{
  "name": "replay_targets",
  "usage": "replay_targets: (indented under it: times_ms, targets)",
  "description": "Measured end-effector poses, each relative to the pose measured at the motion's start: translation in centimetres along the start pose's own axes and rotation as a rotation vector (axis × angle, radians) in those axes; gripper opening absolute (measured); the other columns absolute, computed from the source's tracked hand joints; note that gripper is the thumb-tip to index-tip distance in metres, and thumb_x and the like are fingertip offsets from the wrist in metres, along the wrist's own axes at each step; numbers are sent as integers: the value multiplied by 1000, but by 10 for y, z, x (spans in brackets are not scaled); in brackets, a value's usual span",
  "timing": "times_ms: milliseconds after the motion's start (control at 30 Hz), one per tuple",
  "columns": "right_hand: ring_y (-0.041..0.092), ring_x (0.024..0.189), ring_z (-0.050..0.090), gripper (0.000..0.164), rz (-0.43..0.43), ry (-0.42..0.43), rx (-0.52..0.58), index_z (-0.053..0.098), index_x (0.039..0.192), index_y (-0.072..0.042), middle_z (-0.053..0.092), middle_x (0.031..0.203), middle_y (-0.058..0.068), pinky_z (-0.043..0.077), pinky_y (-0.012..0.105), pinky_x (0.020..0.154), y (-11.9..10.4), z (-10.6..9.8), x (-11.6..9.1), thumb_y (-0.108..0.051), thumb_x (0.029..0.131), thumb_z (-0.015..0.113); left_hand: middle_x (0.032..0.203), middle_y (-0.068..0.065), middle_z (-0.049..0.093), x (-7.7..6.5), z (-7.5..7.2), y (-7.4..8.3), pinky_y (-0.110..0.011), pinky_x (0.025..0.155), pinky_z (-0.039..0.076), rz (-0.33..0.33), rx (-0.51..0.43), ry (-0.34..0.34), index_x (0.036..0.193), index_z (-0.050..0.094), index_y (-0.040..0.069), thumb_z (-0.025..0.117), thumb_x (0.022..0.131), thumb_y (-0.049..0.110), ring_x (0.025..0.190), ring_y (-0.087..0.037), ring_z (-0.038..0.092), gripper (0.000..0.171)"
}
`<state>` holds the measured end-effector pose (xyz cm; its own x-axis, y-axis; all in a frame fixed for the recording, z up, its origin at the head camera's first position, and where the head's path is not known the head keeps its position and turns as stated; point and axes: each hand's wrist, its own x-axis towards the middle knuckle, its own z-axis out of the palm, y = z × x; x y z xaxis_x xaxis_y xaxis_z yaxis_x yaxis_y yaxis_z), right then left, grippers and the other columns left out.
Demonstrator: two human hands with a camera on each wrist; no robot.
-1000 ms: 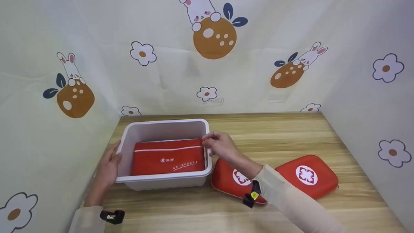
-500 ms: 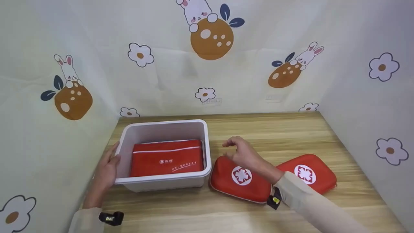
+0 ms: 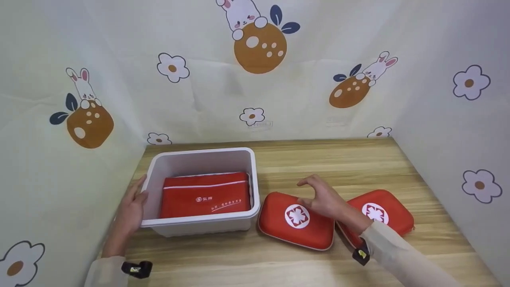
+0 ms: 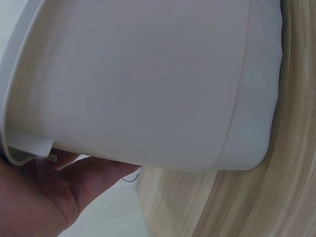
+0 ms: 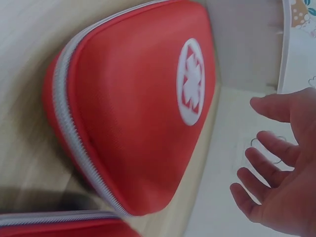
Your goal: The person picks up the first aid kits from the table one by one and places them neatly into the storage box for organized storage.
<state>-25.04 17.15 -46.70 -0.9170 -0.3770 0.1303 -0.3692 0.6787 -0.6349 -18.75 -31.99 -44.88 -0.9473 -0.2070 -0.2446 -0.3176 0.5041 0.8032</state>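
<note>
Left hand (image 3: 132, 209) touches white bin (image 3: 203, 228), fingers extended; right hand (image 3: 324, 200), thumb and fingers wide apart, above red case (image 3: 295, 225).

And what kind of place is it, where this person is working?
Probably a small screened-off workspace, perhaps set up for recording: a wood-grain tabletop, rabbit-and-flower sheeting closing it in on three visible sides, and black wrist devices over the sleeves. The wider room is out of view.

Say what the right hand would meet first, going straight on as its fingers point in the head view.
Probably the right side of the white bin; depth is unclear, so the right hand might pass above it instead.
</note>
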Motion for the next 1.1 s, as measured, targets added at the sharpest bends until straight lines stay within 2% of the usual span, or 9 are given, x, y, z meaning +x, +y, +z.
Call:
replay_targets:
  times_ms: [167, 333, 500, 667, 767, 867, 967, 1100]
  targets:
    - [41, 122, 58, 49, 11, -50, -32, 63, 124, -1, 61, 127, 18, 47, 56, 105, 20, -4, -6, -18, 82, 82, 170, -14, 2, 0, 0, -1, -70, 119, 17, 9, 21, -1, 162, 1, 33, 18, 109, 42, 154, -45, 13, 57]
    - [42, 124, 54, 59, 86, -120, -13, 59, 130, 1, 57, 130, 22, 43, 58, 108, 36, -4, -10, -24, 82, 83, 170, -15, 2, -1, -1, -4, -71, 118, 19, 12, 22, -4, 162, 0, 32, 19, 108, 44, 154, -46, 14, 58]
    - [42, 131, 48, 79, 147, -240, -48, 52, 140, 5, 53, 137, 25, 39, 58, 112, 44, -6, -15, -38, 81, 82, 170, -14, 3, 0, -1, -5, -69, 121, 16, 41, 17, 3, 162, 3, 31, 20, 109, 37, 155, -44, 13, 56]
    - [44, 132, 46, 96, 179, -324, -139, 42, 147, 8, 49, 141, 30, 39, 58, 113, 47, -10, -19, -48, 79, 81, 170, -15, 3, 2, -2, -5, -70, 121, 13, 63, 27, 4, 163, 4, 28, 20, 109, 34, 155, -45, 10, 56]
    - [43, 130, 46, 96, 205, -350, -184, 44, 145, 8, 51, 139, 29, 39, 58, 112, 47, -14, -21, -52, 79, 80, 170, -15, 2, 2, -2, -4, -70, 120, 14, 58, 19, 1, 163, 4, 29, 20, 109, 37, 155, -45, 10, 56]
    - [37, 121, 50, 88, 242, -367, -206, 55, 137, 6, 56, 130, 23, 43, 55, 107, 48, -15, -22, -55, 79, 79, 170, -14, 2, 2, -2, -3, -71, 120, 15, 51, 5, 2, 162, 3, 30, 20, 109, 38, 155, -45, 11, 56]
    - [29, 111, 51, 80, 284, -372, -203, 63, 127, 3, 59, 121, 16, 47, 50, 100, 49, -15, -23, -58, 77, 79, 170, -14, 1, 2, -2, -2, -71, 120, 15, 46, -3, 2, 162, 3, 31, 20, 109, 39, 155, -45, 11, 57]
    - [24, 105, 49, 80, 319, -369, -185, 63, 124, 3, 59, 115, 11, 48, 45, 94, 50, -14, -23, -59, 76, 80, 170, -14, 2, 2, -1, -1, -70, 120, 15, 47, -2, 4, 162, 4, 30, 20, 109, 39, 155, -45, 11, 57]
